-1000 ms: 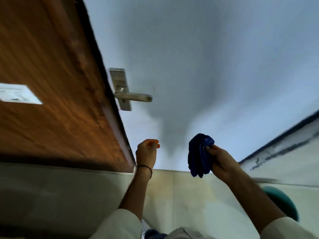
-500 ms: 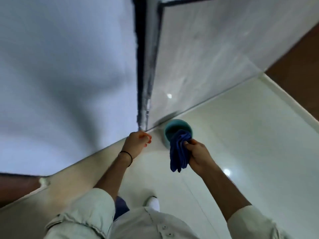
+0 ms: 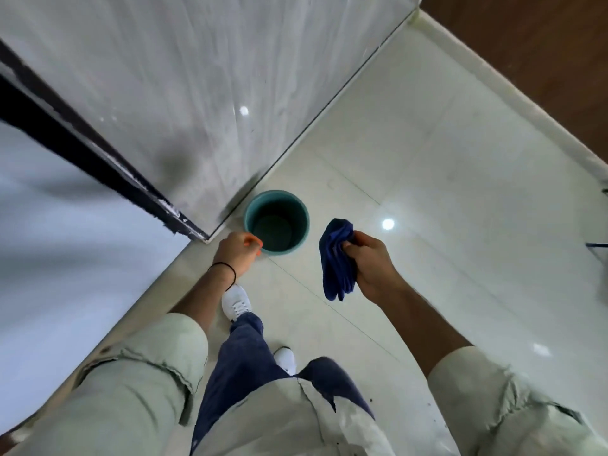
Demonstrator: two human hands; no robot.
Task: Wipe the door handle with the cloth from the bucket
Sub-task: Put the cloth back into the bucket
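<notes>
A dark blue cloth [image 3: 337, 258] hangs bunched from my right hand [image 3: 371, 261], which grips its upper part, a little right of a teal bucket [image 3: 297, 205]. The bucket stands on the pale tiled floor by the wall corner and looks empty. My left hand [image 3: 237, 251] is loosely curled with nothing in it, just left of the bucket's near rim. The door handle is out of view.
A grey marbled wall [image 3: 204, 93] with a black vertical strip [image 3: 98, 159] meets a white wall [image 3: 65, 258] on the left. A brown wooden surface [image 3: 543, 60] fills the top right. My white shoes [image 3: 235, 302] and blue trousers are below.
The view swung from the wooden door and its handle down to the floor corner. The cloth in my right hand moved from above the bucket to its right.
</notes>
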